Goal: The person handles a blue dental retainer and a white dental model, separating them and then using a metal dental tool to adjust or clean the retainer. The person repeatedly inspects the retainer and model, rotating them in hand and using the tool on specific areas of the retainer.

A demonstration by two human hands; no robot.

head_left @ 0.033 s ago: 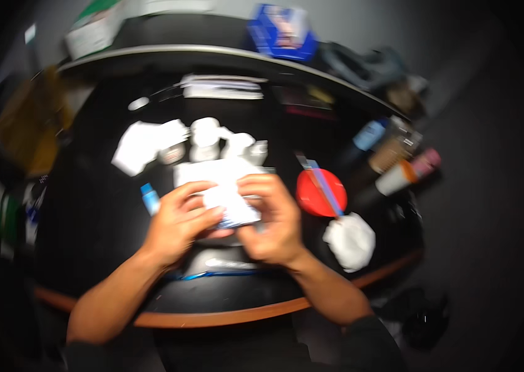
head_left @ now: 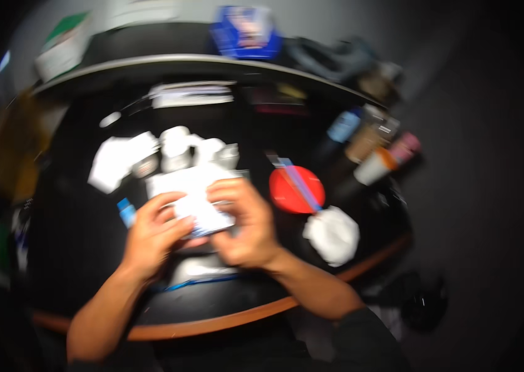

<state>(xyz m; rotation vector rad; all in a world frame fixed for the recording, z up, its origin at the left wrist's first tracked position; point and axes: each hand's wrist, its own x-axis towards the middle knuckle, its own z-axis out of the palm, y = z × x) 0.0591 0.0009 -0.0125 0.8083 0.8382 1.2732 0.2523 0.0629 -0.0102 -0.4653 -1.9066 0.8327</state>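
L hand (head_left: 155, 234) & R hand (head_left: 250, 226) pinch shiny white pc. (head_left: 210, 218) btwn. them, not set down yet, progress on it too blurry to tell; white containers (head_left: 176, 150) just beyond, untouched.

Small white packet (head_left: 205, 217), perhaps glossy, held two-handed

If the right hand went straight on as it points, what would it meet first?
The right hand would likely meet the shiny white item both hands seem to hold, then the left hand; glare hides depth.
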